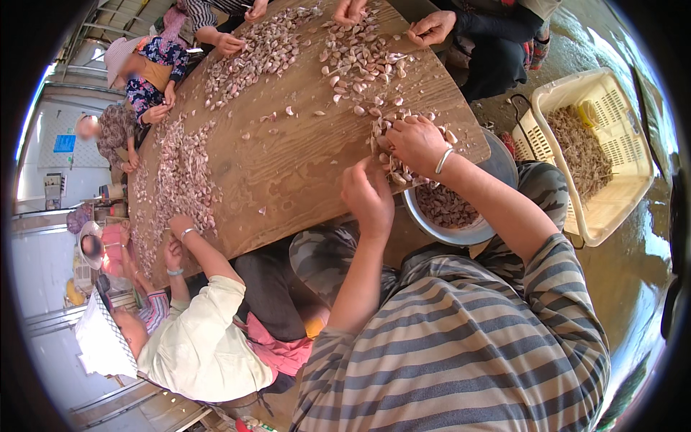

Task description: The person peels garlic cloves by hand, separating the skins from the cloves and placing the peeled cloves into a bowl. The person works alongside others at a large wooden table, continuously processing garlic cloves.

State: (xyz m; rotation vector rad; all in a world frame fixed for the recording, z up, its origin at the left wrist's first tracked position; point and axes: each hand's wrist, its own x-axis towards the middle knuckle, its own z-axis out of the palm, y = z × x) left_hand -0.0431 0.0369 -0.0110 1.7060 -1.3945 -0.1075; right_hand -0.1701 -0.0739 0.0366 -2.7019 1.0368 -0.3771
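Observation:
My right hand (pixel 418 143), with a silver bangle at the wrist, reaches into a small pile of garlic cloves (pixel 399 175) near the rounded corner of the wooden table (pixel 302 178). Its fingertips touch cloves; whether it grips one is hidden. My left hand (pixel 368 194) is raised at the table's edge beside the pile, fingers curled towards the thumb, and I cannot tell if a clove is between them. Under the corner, a metal basin (pixel 459 237) holds more garlic cloves (pixel 442 208).
Larger heaps of cloves (pixel 264 54) lie across the table. Several people sit around it, their hands at the cloves; one in a pale shirt (pixel 200 345) is close on my left. A cream plastic basket (pixel 621 210) with dry scraps (pixel 580 151) stands to the right.

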